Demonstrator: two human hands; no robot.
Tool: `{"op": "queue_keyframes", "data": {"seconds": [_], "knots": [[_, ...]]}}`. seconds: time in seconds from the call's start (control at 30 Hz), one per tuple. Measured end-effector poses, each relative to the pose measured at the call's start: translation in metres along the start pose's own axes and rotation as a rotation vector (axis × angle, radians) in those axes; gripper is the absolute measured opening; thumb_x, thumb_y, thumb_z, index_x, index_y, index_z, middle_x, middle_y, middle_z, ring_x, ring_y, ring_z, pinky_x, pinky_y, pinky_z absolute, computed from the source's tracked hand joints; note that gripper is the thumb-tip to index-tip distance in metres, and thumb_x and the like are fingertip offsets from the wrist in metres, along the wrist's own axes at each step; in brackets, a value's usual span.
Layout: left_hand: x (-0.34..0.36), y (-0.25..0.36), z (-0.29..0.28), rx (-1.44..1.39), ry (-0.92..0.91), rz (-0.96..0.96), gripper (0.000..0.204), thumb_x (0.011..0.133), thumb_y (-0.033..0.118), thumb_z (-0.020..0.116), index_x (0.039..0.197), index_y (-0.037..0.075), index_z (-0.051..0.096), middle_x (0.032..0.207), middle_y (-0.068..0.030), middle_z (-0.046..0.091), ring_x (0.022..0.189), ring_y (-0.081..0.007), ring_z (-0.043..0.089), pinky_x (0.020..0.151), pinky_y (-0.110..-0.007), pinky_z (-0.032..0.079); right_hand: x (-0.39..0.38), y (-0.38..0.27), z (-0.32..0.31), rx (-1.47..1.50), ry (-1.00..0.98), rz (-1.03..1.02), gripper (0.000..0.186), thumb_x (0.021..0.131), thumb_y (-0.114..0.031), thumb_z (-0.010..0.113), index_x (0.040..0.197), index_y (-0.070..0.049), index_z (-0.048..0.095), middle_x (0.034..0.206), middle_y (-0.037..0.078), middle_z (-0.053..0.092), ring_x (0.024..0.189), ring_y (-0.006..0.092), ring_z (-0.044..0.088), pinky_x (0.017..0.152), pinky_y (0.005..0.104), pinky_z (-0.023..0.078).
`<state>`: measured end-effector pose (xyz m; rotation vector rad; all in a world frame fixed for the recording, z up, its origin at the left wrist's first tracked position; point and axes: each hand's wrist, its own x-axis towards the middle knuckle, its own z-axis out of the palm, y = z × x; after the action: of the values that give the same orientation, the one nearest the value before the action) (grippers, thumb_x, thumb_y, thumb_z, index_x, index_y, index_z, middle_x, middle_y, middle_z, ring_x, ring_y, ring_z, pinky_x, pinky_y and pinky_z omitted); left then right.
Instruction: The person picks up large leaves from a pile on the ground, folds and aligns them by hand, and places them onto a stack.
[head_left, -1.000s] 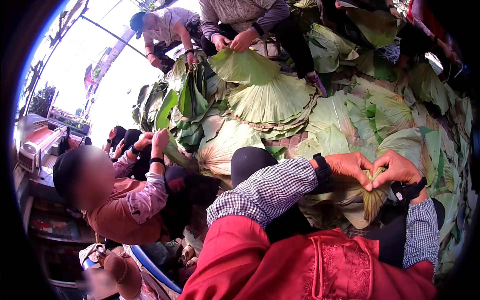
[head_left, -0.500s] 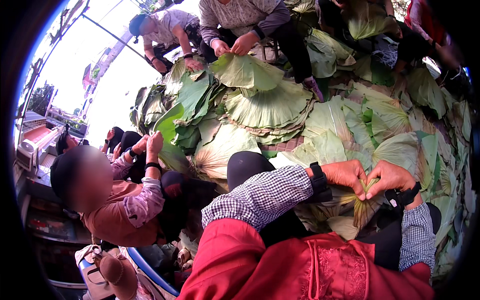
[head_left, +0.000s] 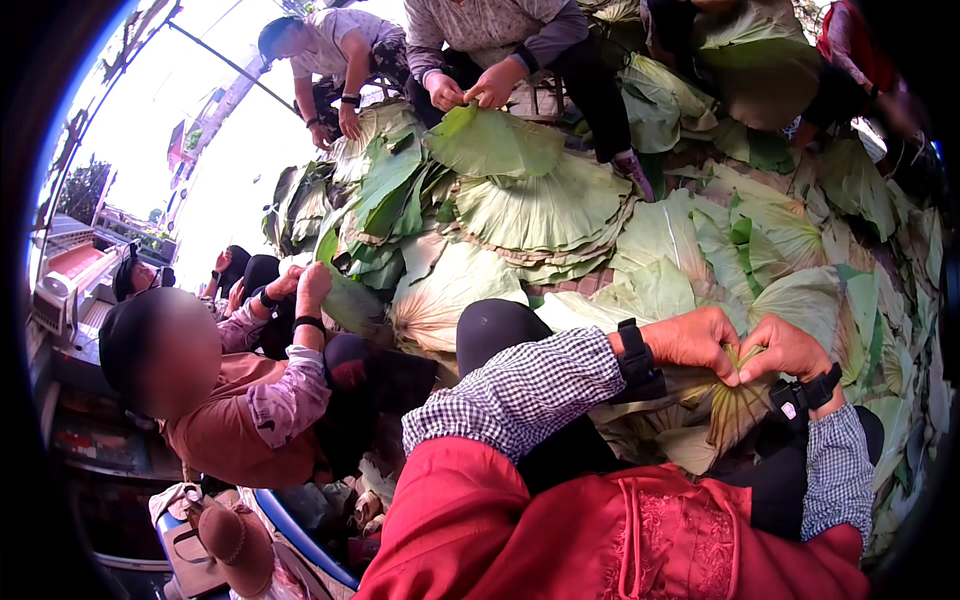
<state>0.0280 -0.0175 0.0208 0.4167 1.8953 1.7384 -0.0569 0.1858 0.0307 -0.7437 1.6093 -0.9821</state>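
Both hands meet above my lap, at the gathered middle of a large yellow-green lotus leaf (head_left: 733, 415). My left hand (head_left: 697, 340) pinches the bunched leaf from one side. From the other side, my right hand (head_left: 788, 350) pinches it too, its fingertips touching the left ones. Below them the leaf hangs down in folds, browner toward its lower part. Just what the fingertips press is partly hidden by the fingers. Beyond my knees lie more flattened lotus leaves, among them a pale leaf (head_left: 455, 295) with a brownish centre.
A fanned stack of lotus leaves (head_left: 545, 212) lies ahead, before a co-worker holding a green leaf (head_left: 495, 142). Another co-worker (head_left: 245, 400) sits close at my left. Leaves spread across the right side. A blue-rimmed tub (head_left: 305, 537) and a brown hat (head_left: 235, 537) are at lower left.
My pinching fingers have shifted slightly on the leaf and drawn closer together. The co-worker at far left has pulled a hand back from the leaves; a leaf at upper right has swung lower.
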Motion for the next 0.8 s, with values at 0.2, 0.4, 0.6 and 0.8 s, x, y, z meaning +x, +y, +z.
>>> {"op": "queue_keyframes", "data": {"seconds": [0.2,0.4,0.6,0.8], "knots": [[-0.001,-0.003,-0.001,0.050,0.025,0.028,0.028,0.068,0.018,0.077,0.088,-0.001,0.069,0.064,-0.0016,0.061,0.060,-0.0072,0.051,0.054,-0.026,0.040,0.001,0.000,0.001,0.049,0.000,-0.026,0.019,0.066,-0.012,0.075,0.076,0.002,0.070,0.065,0.000,0.063,0.059,0.0050,0.053,0.055,0.0213,0.040],[-0.001,-0.002,-0.006,0.077,0.029,0.048,0.028,0.070,0.020,0.076,0.087,0.000,0.069,0.062,-0.0032,0.060,0.059,-0.0080,0.050,0.054,-0.028,0.040,-0.001,-0.002,0.001,0.129,0.014,-0.018,0.017,0.069,-0.013,0.074,0.076,0.002,0.069,0.064,-0.003,0.061,0.058,0.0044,0.050,0.055,0.0210,0.039],[-0.002,0.000,-0.008,0.278,0.028,0.086,0.031,0.070,0.026,0.076,0.085,0.000,0.067,0.059,-0.0105,0.056,0.056,-0.0138,0.052,0.054,-0.031,0.040,-0.001,-0.003,0.010,0.163,0.040,-0.029,0.016,0.071,-0.013,0.073,0.074,0.002,0.069,0.061,-0.004,0.058,0.057,0.0030,0.047,0.052,0.0208,0.036],[-0.001,-0.005,-0.004,0.435,0.064,0.142,0.033,0.069,0.027,0.076,0.083,-0.001,0.066,0.060,-0.0168,0.056,0.055,-0.0243,0.054,0.054,-0.037,0.041,0.002,0.005,0.013,0.099,0.053,0.020,0.012,0.071,-0.009,0.072,0.074,0.002,0.069,0.064,-0.003,0.061,0.059,0.0028,0.049,0.055,0.0201,0.038]]}}
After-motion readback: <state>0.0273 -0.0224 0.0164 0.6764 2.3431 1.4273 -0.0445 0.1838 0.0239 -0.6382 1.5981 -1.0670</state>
